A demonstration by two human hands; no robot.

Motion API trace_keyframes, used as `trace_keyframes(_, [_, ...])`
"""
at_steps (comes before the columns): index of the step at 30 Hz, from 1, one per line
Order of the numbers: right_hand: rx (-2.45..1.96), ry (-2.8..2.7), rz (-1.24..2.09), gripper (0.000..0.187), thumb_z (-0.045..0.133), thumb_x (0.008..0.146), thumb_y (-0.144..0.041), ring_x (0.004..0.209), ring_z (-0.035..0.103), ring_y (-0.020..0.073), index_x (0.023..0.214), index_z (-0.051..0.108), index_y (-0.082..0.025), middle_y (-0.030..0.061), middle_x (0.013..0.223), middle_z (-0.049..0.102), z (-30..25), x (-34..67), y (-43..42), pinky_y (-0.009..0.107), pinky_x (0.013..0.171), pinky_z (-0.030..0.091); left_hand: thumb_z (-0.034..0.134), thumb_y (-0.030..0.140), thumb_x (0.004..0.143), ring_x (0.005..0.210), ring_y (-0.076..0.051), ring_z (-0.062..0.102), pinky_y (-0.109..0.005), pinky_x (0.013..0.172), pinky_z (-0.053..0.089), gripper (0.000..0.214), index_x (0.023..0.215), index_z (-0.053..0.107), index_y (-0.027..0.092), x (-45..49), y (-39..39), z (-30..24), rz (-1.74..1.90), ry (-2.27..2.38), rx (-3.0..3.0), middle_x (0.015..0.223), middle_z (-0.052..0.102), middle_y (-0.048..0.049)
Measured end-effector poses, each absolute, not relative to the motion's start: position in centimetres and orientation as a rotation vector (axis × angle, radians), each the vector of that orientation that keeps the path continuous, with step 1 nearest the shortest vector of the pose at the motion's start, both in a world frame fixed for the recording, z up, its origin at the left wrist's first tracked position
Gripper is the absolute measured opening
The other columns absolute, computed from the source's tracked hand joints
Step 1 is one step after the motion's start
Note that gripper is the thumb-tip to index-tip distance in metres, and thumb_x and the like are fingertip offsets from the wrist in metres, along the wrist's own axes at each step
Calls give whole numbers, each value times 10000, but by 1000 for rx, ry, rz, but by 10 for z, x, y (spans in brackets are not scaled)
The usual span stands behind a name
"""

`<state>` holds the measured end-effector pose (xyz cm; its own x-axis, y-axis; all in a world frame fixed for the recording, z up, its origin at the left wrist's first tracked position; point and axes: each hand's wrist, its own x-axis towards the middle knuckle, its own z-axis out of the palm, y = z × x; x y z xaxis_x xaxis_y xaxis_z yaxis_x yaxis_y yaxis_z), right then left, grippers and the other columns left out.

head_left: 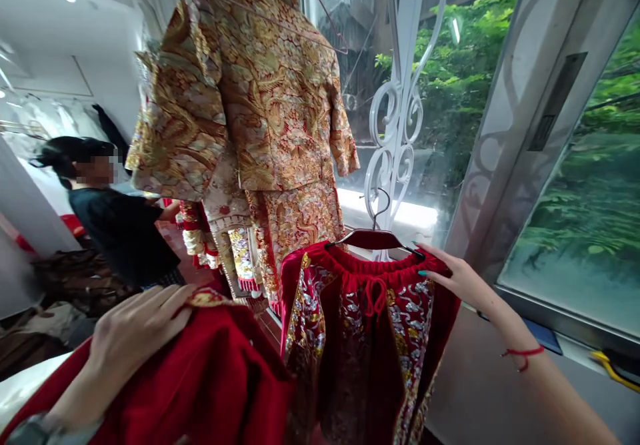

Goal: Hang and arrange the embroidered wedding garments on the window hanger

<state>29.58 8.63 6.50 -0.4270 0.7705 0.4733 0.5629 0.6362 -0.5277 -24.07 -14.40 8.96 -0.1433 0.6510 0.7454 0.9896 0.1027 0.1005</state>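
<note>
My left hand (137, 328) is closed on the gold-trimmed collar of a plain red jacket (215, 365), which hangs down at the lower left. At the right end of a dark hanger (373, 237), my right hand (457, 277) pinches the gathered waist of a red skirt (357, 358). Silver and gold embroidered panels run down this skirt, and a red drawstring bow sits at its front. The hanger's metal hook points up, with no rod touching it. Beyond both hands hangs a gold brocade jacket (275, 98), seen from behind.
More embroidered garments (243, 251) hang behind the brocade jacket. A person in a black top (125, 231) stands at the left, an arm toward those clothes. White scrollwork (395, 125) stands before the window on the right. A yellow-and-black object (617, 368) lies on the sill.
</note>
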Motion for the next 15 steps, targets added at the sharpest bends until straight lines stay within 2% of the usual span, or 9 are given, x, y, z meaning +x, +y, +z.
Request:
trace_keyframes(3, [-982,-2182,542,578,489,903,-525,1190,610,293,1387,521,-209,92,1316,635,58,293,91,406,1012,474,459,433,884,892,-222,656,-314,810,458,387,1046,682,162,-247,-117,131,-321,-1939,-1554,926,737,-28])
trace_keyframes(5, [-960,-2202,622,607,515,889,-539,1195,605,304,1379,533,-182,100,1307,639,55,300,87,413,1018,472,438,386,923,935,-259,667,-357,832,454,402,1158,641,131,-240,-106,155,-181,-2054,-1486,1006,733,-73])
trace_keyframes(7, [-963,-2214,712,620,548,870,-550,1207,595,316,1367,550,-180,101,1308,636,59,314,85,428,1032,464,440,367,938,948,-281,670,-405,856,449,420,1238,601,121,-228,-98,176,-116,-2134,-1459,1020,725,-92])
trace_keyframes(10, [-967,-2211,876,603,605,837,-551,1194,603,329,1333,591,-210,97,1294,645,72,338,87,423,1033,471,395,347,958,970,-284,660,-426,881,438,438,1273,582,106,-211,-87,201,-134,-2150,-1469,963,710,-68])
trace_keyframes(15, [-963,-2187,1109,562,658,800,-540,1124,649,333,1286,635,-259,79,1275,657,89,354,93,373,945,548,285,314,974,991,-269,648,-374,863,432,483,1145,639,33,-184,-60,221,-171,-2067,-1566,921,679,-45])
